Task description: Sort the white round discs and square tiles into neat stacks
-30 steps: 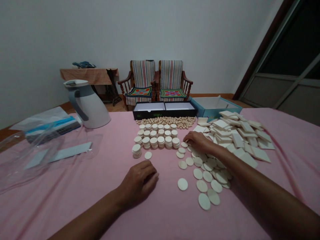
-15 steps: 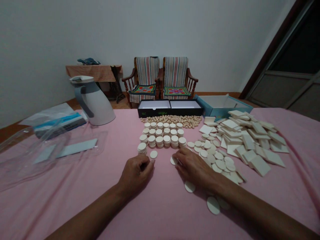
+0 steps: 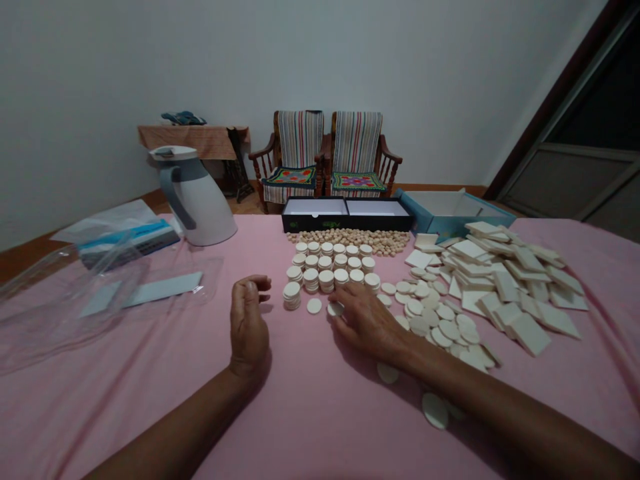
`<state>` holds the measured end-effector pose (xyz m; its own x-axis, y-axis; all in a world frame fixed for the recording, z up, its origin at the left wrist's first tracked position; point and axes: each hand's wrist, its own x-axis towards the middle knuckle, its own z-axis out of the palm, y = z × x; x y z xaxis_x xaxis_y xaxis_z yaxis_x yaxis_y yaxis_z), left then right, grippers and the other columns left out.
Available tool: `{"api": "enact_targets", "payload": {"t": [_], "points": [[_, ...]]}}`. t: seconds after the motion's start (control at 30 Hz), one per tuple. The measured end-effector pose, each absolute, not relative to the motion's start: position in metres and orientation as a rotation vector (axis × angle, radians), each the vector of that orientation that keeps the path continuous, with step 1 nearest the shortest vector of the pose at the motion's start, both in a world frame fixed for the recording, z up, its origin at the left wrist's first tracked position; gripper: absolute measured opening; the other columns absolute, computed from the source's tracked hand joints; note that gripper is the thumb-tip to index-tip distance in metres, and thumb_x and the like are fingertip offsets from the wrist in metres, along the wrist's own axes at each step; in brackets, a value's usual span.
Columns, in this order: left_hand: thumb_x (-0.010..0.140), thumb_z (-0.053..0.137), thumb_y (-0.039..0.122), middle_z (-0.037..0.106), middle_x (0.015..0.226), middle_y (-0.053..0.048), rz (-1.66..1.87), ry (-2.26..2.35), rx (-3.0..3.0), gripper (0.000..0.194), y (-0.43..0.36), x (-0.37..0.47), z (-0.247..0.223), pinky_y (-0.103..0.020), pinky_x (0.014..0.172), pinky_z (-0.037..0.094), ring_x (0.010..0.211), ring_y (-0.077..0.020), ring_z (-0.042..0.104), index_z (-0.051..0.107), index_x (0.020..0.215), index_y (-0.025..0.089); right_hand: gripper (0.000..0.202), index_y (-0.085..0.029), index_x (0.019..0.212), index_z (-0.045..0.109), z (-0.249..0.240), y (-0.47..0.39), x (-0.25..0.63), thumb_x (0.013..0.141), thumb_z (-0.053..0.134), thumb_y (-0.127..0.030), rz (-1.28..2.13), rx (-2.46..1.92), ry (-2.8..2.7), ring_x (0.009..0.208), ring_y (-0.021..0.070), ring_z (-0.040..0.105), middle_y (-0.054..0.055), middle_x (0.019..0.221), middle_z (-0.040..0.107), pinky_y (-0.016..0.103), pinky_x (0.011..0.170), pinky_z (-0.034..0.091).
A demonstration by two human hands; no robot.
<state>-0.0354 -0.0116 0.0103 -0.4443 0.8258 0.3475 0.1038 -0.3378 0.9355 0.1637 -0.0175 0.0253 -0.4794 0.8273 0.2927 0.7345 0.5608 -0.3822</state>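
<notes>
Rows of stacked white discs [image 3: 326,280] stand on the pink cloth, with one more stack [image 3: 291,295] in front at the left. Right of that stack a single disc [image 3: 314,306] lies flat. My right hand [image 3: 367,321] has its fingers closed on another white disc [image 3: 335,309], just in front of the rows. To the left of the front stack, my left hand [image 3: 250,323] is raised on its side, fingers apart and holding nothing. Loose discs [image 3: 430,320] are heaped beyond my right hand, and a few lie near my right forearm.
White square tiles [image 3: 520,280] are piled at the right, before a blue box [image 3: 450,213]. Small wooden pieces [image 3: 350,238] lie along a black tray [image 3: 320,222]. A white jug [image 3: 203,203] and clear plastic packaging [image 3: 125,287] are at the left.
My left hand has moved left, away from the single disc, and its fingers have opened. My right hand has moved left with a disc, closer to the single one. The view has shifted slightly.
</notes>
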Motion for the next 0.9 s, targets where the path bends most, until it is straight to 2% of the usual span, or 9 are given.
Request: {"api": "enact_targets", "payload": {"t": [0.13,0.33,0.4,0.5,0.6,0.73,0.9], "points": [[0.092,0.037,0.046,0.059,0.108,-0.003,1.782,1.389,1.112,0.030,-0.003,-0.040,0.000,-0.026,0.073,0.043,0.094,-0.0153,0.054,0.057,0.100,0.024,0.029,-0.015,0.109,0.055,0.031,-0.007,0.140,0.081,0.051,-0.015,0.279,-1.241,-2.373,0.094,0.0205,0.048,0.010,0.101,0.056,0.032,0.079,0.039],[0.089,0.042,0.049,0.061,0.106,-0.006,1.729,1.331,0.993,0.034,0.004,-0.043,-0.010,-0.027,0.074,0.044,0.091,-0.0153,0.056,0.057,0.103,0.021,0.033,-0.014,0.114,0.055,0.032,-0.003,0.127,0.081,0.051,-0.014,0.277,-1.310,-2.392,0.095,0.0203,0.050,0.011,0.104,0.057,0.031,0.078,0.038],[0.088,0.043,0.050,0.061,0.105,-0.006,1.724,1.315,0.986,0.036,0.005,-0.043,-0.010,-0.027,0.073,0.044,0.090,-0.0154,0.057,0.057,0.103,0.021,0.029,-0.014,0.109,0.057,0.034,-0.007,0.128,0.081,0.049,-0.011,0.259,-1.342,-2.387,0.093,0.0199,0.050,0.010,0.102,0.059,0.030,0.077,0.038],[0.088,0.044,0.049,0.061,0.104,-0.006,1.712,1.296,0.983,0.035,0.004,-0.042,-0.009,-0.027,0.074,0.044,0.091,-0.0154,0.057,0.057,0.103,0.020,0.017,-0.015,0.089,0.062,0.036,-0.017,0.132,0.082,0.047,-0.011,0.211,-1.369,-2.426,0.086,0.0193,0.051,0.009,0.093,0.060,0.030,0.072,0.037],[0.089,0.043,0.048,0.061,0.103,-0.006,1.709,1.286,0.989,0.034,0.004,-0.041,-0.009,-0.027,0.076,0.045,0.091,-0.0153,0.057,0.058,0.103,0.021,0.020,-0.016,0.074,0.061,0.033,-0.025,0.134,0.086,0.045,-0.013,0.184,-1.403,-2.492,0.078,0.0184,0.051,0.008,0.082,0.060,0.030,0.066,0.035],[0.088,0.044,0.049,0.062,0.104,-0.007,1.710,1.284,0.989,0.035,0.005,-0.041,-0.011,-0.028,0.076,0.045,0.091,-0.0158,0.058,0.058,0.104,0.020,0.023,-0.016,0.079,0.061,0.023,-0.028,0.133,0.089,0.041,-0.012,0.154,-1.407,-2.488,0.076,0.0182,0.050,0.009,0.083,0.060,0.030,0.063,0.034],[0.087,0.045,0.050,0.062,0.104,-0.008,1.696,1.288,1.005,0.038,0.005,-0.042,-0.011,-0.029,0.075,0.046,0.091,-0.0169,0.058,0.058,0.104,0.019,0.021,-0.016,0.087,0.061,0.020,-0.024,0.133,0.089,0.041,-0.010,0.209,-1.328,-2.439,0.086,0.0186,0.051,0.009,0.093,0.061,0.029,0.072,0.038]]}}
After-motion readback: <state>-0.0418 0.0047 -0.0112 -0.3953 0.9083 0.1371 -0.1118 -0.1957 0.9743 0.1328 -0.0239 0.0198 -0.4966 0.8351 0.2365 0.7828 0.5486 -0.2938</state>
